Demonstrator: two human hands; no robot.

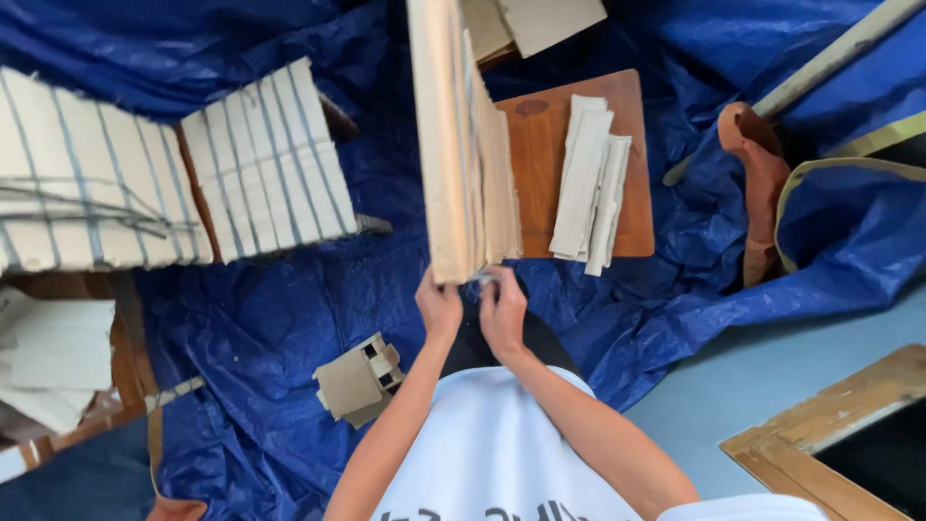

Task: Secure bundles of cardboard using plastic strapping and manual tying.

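At 12 o'clock we steady the cardboard stack (461,145) upright w/ both hands: left hand (439,307) & right hand (503,311), fingers closed on its bottom edge & string; cutting board (535,164) at 1.

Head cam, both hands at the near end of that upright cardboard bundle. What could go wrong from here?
1. The tall cardboard bundle stands on edge, gripped only at its near end by the left hand and right hand; it may tip or fan apart.
2. If it leans right, it could knock the loose cardboard strips off the wooden board.
3. The blue tarp underneath is wrinkled, so the footing is likely uneven.
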